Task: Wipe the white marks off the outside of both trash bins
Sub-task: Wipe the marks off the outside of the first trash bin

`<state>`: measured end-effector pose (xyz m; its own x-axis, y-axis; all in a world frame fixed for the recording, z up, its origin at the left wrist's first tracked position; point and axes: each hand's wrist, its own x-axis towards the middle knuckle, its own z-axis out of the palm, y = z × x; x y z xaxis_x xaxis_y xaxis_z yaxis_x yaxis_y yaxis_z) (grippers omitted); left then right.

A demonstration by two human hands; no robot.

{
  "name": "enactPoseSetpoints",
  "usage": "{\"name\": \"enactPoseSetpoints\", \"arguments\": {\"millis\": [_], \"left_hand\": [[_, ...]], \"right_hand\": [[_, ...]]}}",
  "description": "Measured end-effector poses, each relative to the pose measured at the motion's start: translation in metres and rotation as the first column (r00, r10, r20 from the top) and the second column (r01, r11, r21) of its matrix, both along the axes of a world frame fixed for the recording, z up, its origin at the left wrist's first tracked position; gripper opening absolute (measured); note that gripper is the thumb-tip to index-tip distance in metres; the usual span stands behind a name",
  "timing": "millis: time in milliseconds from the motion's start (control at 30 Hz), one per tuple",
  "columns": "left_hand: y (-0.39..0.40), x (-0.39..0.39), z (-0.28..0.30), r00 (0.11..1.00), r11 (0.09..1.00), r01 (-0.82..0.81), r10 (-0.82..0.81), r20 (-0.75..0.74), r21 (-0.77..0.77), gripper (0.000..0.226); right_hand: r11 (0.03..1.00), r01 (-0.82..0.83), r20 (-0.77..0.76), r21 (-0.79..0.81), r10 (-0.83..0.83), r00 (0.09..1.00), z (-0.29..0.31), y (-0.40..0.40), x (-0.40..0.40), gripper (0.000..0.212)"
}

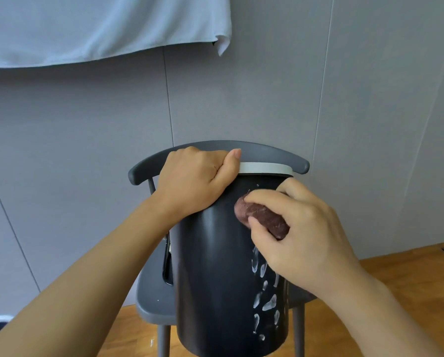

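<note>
Black trash bin [215, 266] lies tilted on a grey chair [153, 302], white marks [264, 297] on its side. Left hand [195, 181] grips the white-banded rim. Right hand [300, 235] pinches a maroon scrubbing pad [262, 215] against the bin wall.

The black trash bin [215, 279] looks like smooth plastic with a slight sheen; its rim band [266, 168] is matt white. The white marks [266, 300] on it look chalky and smeared. The maroon scrubbing pad [262, 215] is rough and fibrous. The chair [153, 302] is matt grey plastic. The floor [409, 276] is glossy wood, the hanging cloth [99, 27] soft fabric.
</note>
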<state>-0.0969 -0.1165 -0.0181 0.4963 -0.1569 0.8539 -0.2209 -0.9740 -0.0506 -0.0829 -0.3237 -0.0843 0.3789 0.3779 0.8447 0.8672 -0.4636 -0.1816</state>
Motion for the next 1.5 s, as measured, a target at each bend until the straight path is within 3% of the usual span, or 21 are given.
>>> {"name": "enactPoseSetpoints", "arguments": {"millis": [100,167,333,467,567,767,900,1000,1100,1200,1367,1433,1500], "left_hand": [[0.000,0.000,0.000,1.000,1.000,-0.009,0.009,0.003,-0.004,0.053],[-0.001,0.001,0.000,1.000,1.000,-0.020,0.020,0.008,-0.003,0.053],[0.002,0.001,0.000,1.000,1.000,-0.019,0.019,0.004,-0.019,0.053],[0.000,-0.001,-0.002,1.000,1.000,-0.013,0.013,0.008,0.006,0.052],[-0.003,-0.001,-0.002,1.000,1.000,-0.019,0.019,0.019,0.020,0.053],[-0.002,-0.002,-0.002,1.000,0.999,-0.001,0.000,0.025,0.048,0.053],[0.003,-0.002,-0.002,1.000,1.000,-0.009,0.009,0.004,-0.017,0.053],[0.005,-0.002,-0.001,1.000,0.999,-0.008,0.008,-0.010,-0.035,0.053],[0.003,-0.002,-0.002,1.000,1.000,-0.003,0.003,-0.011,-0.025,0.053],[0.001,-0.002,-0.001,1.000,1.000,-0.006,0.006,-0.006,-0.006,0.053],[0.007,-0.001,0.000,1.000,1.000,0.007,-0.008,-0.029,-0.030,0.053],[0.008,-0.001,0.000,0.999,0.999,0.012,-0.013,-0.032,-0.032,0.053],[0.007,-0.001,0.000,0.999,0.999,0.010,-0.012,-0.033,-0.048,0.053]], "right_hand": [[0.982,0.124,-0.033,0.143,-0.120,0.992,0.000,-0.001,0.007,0.028],[0.973,0.170,-0.041,0.157,-0.165,0.985,-0.002,-0.001,0.007,0.030],[0.996,0.051,0.050,-0.077,-0.047,0.998,-0.003,-0.001,-0.002,0.032],[0.982,0.140,0.004,0.124,-0.142,0.990,0.002,-0.007,0.009,0.029],[0.977,0.158,0.004,0.145,-0.161,0.987,-0.001,-0.004,0.007,0.030],[0.998,0.056,0.006,-0.008,-0.056,0.998,0.009,-0.004,-0.007,0.027],[0.953,0.043,-0.107,-0.299,-0.079,0.991,0.012,-0.023,-0.005,0.022],[0.985,-0.028,-0.158,-0.172,0.000,0.988,0.011,-0.023,-0.002,0.022],[0.999,-0.042,-0.083,0.006,0.042,0.996,0.011,-0.013,-0.001,0.027],[0.999,-0.035,-0.040,-0.035,0.033,0.999,0.004,-0.005,-0.002,0.029],[0.935,-0.133,-0.106,-0.330,0.104,0.989,-0.005,-0.008,-0.009,0.020],[0.942,-0.163,-0.137,-0.295,0.127,0.982,-0.003,-0.012,-0.008,0.023],[0.978,-0.174,-0.156,-0.115,0.155,0.975,-0.001,-0.015,-0.002,0.025]]}}
